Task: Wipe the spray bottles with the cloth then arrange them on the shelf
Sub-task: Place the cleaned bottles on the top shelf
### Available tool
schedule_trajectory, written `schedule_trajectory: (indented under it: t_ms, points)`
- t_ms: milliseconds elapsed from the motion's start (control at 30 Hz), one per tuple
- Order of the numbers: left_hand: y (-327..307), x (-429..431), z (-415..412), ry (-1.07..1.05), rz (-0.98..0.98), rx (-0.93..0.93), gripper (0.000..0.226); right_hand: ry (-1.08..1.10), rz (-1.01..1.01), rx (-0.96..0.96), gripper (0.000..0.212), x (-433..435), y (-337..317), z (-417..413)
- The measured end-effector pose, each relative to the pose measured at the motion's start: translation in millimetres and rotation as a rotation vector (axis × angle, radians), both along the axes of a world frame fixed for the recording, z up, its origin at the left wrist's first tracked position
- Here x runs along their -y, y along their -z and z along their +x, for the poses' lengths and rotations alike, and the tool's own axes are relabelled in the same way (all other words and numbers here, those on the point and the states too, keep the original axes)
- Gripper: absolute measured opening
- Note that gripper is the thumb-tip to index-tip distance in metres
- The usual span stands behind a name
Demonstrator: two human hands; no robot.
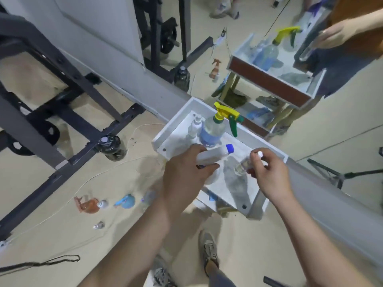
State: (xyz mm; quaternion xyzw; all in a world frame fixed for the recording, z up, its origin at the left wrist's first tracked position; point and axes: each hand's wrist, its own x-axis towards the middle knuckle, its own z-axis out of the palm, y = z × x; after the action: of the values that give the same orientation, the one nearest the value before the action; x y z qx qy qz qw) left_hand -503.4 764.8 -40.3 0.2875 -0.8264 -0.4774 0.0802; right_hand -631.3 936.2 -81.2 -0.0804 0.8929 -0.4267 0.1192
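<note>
Both hands loaded over the shelf (165, 139), cloth waiting between them.

On my left, the left hand (186, 172) is wrapped round the white bottle (215, 154), which lies almost flat in the air with its blue cap pointing right. Just under that cap end, the grey cloth (234, 183) is spread on the shelf floor. On the right, the right hand (269, 175) pinches the cap of the small clear bottle (243, 166), upright beside the cloth. I'd say the right hand is nearer the cloth, but it has to let go first.
</note>
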Motion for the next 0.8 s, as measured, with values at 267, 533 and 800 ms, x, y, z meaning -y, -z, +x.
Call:
schedule_trajectory:
  t_ms: [267,533,800]
  points:
    - [33,-62,-102,0.115,-0.068,0.056,0.027,-0.147,0.165,0.011,0.007,-37,47,-77]
    - [54,-85,-155,0.115,-0.078,0.126,0.027,-0.203,0.252,0.151,0.02,-54,61,-96]
    - [34,-83,-139,0.05,-0.204,0.149,0.053,-0.197,0.258,-0.144,0.023,-58,2,-76]
